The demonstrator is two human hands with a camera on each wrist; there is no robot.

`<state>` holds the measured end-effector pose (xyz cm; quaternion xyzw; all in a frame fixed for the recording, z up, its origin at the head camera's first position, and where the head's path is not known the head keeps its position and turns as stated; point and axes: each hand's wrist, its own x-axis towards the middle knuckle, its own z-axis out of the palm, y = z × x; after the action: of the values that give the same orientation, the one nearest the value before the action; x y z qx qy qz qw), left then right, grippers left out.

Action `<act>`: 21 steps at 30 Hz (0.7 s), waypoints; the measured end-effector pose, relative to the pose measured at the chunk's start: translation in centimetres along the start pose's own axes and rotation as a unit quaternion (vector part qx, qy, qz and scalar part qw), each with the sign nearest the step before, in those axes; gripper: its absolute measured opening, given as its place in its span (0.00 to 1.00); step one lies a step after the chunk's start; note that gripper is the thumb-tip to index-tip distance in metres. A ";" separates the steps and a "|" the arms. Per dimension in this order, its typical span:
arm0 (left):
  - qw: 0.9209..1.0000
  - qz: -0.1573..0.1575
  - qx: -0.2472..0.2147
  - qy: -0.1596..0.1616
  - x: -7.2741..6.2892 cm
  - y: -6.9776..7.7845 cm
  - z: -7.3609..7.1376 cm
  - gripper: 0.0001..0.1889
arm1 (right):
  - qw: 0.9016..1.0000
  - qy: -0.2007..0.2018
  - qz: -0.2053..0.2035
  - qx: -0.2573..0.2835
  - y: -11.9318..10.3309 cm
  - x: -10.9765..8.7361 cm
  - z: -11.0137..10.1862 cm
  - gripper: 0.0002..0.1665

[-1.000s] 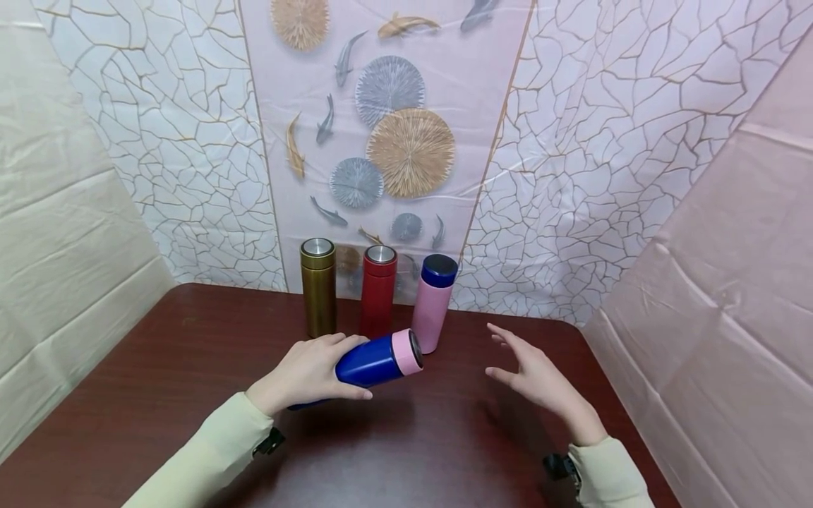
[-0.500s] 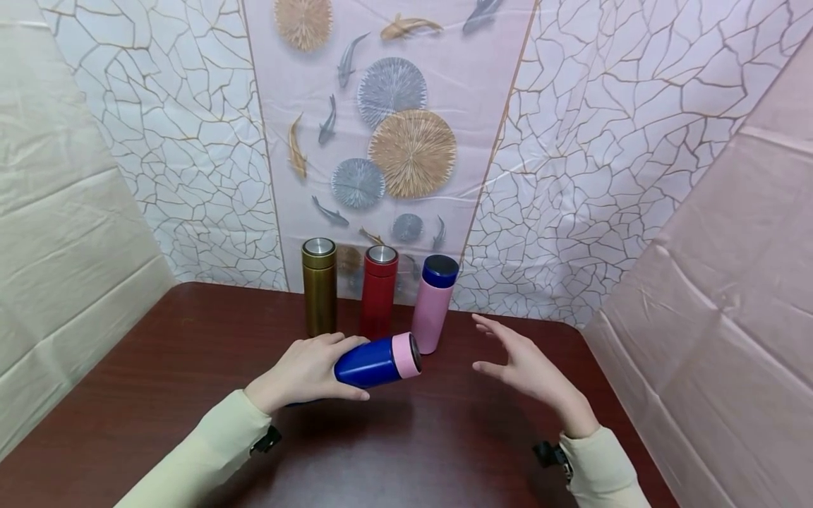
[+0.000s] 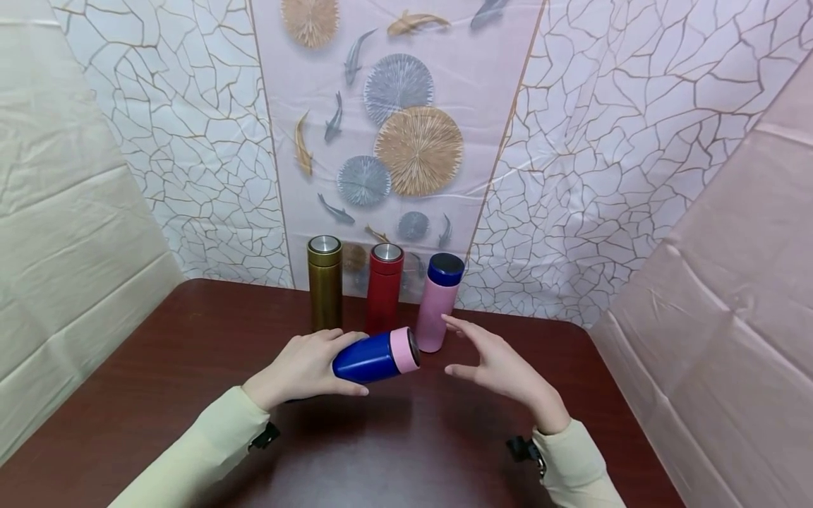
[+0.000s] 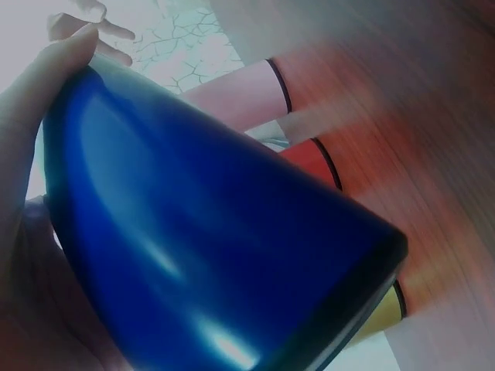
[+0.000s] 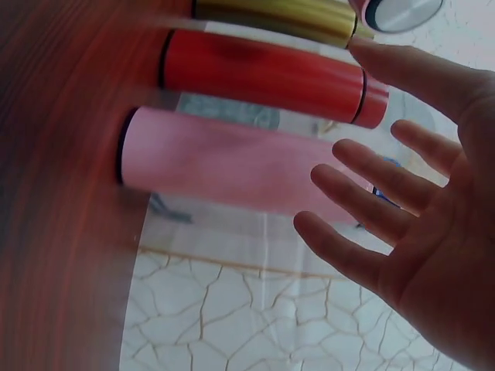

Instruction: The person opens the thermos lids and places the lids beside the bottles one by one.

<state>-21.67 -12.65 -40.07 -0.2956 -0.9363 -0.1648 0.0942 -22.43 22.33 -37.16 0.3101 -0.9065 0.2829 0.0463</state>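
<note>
My left hand grips a blue thermos bottle with a pink lid ring, held tilted above the table, lid end to the right. Its blue body fills much of the left wrist view. My right hand hovers right of that lid with its fingers spread and nothing in it. Behind the hands stand three upright bottles: a gold one, a red one and a pink one with a blue lid. In the right wrist view the right hand shows its open palm.
The dark red wooden table has rounded back corners. A patterned cloth backdrop hangs right behind the bottles. Pale cloth walls close off both sides.
The right hand has moved left, closer to the lid of the blue bottle. The left hand keeps its grip, nearly still. The view has shifted slightly.
</note>
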 end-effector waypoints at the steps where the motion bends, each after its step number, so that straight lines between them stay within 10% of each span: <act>1: 1.000 -0.002 -0.001 -0.001 0.0 0.0 -0.1 0.45 | 1.000 -0.003 -0.006 0.004 -0.2 0.2 0.1 0.49; 21: 1.000 0.004 0.008 -0.004 0.0 0.3 -0.2 0.45 | 0.989 -0.060 -0.036 0.131 -2.3 2.0 3.1 0.52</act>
<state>-21.45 -12.48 -39.86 -0.2989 -0.9369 -0.1558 0.0929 -22.40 18.08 -38.13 0.3621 -0.8511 0.3782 -0.0394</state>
